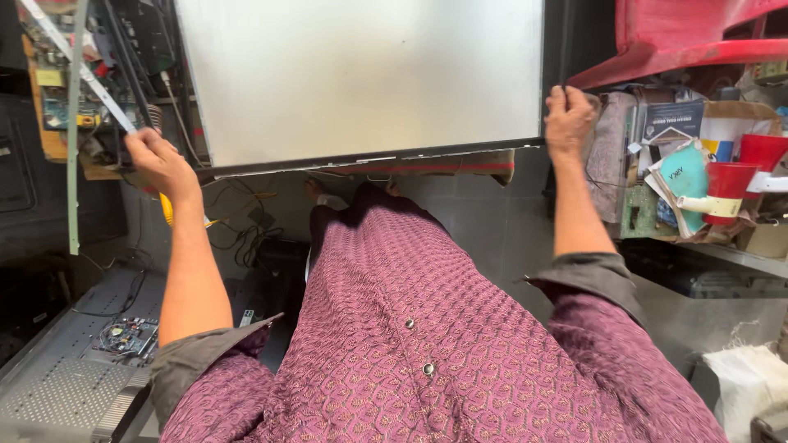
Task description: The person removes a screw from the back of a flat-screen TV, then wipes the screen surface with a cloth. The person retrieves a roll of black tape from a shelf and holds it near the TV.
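Observation:
A large flat white panel (361, 74) with a dark frame fills the upper middle of the view, held up in front of me. My left hand (160, 162) grips its lower left corner. At the lower right corner my right hand (568, 119) is closed on the edge. Both forearms reach up from rolled grey cuffs of a purple patterned shirt (427, 328).
An opened screen chassis with a circuit board (127, 336) lies at lower left. Black cables (246, 234) trail on the grey tiled floor. A shelf at right holds red cups (730, 184), papers and boxes. A red plastic chair (681, 33) is overhead right. Circuit boards (57, 90) hang at upper left.

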A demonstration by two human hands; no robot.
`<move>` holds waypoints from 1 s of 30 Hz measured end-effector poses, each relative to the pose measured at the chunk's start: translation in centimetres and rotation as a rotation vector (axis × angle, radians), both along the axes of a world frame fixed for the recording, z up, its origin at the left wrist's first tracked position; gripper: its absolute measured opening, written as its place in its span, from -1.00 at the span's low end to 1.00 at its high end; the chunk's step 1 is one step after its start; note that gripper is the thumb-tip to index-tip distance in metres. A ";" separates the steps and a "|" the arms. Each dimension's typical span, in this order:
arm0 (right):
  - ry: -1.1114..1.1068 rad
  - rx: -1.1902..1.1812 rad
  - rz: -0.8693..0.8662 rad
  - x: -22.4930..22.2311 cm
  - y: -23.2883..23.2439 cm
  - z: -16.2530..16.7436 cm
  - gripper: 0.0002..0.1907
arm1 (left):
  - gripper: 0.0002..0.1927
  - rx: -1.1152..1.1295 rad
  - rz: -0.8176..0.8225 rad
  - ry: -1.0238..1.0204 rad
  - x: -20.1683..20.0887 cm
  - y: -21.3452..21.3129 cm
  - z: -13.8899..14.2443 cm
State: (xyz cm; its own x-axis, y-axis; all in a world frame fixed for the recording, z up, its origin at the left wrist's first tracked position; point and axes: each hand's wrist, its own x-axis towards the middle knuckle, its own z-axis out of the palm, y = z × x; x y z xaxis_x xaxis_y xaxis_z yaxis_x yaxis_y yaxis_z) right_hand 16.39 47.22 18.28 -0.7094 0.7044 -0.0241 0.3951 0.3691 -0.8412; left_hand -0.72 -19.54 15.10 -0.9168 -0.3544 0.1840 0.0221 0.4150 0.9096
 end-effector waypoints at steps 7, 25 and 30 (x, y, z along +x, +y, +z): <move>0.136 0.376 0.135 0.3 -1.6 -3.0 -0.77 | -0.91 -0.047 -0.017 -0.019 1.8 0.6 -2.4; -0.065 0.310 0.065 0.1 -1.5 -4.4 -0.75 | -0.83 -0.248 0.024 -0.164 3.1 2.1 -6.5; -0.041 0.297 0.070 -0.3 -1.7 -4.5 -0.76 | -0.84 -0.264 0.059 -0.168 2.8 2.6 -5.9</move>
State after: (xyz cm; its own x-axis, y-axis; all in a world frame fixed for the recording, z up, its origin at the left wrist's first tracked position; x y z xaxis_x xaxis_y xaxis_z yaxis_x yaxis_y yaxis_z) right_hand 16.09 45.52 13.78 -0.7594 0.6342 0.1453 0.3915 0.6238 -0.6764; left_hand 2.06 -16.99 9.16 -0.9215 -0.3677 0.1247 -0.1499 0.6332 0.7593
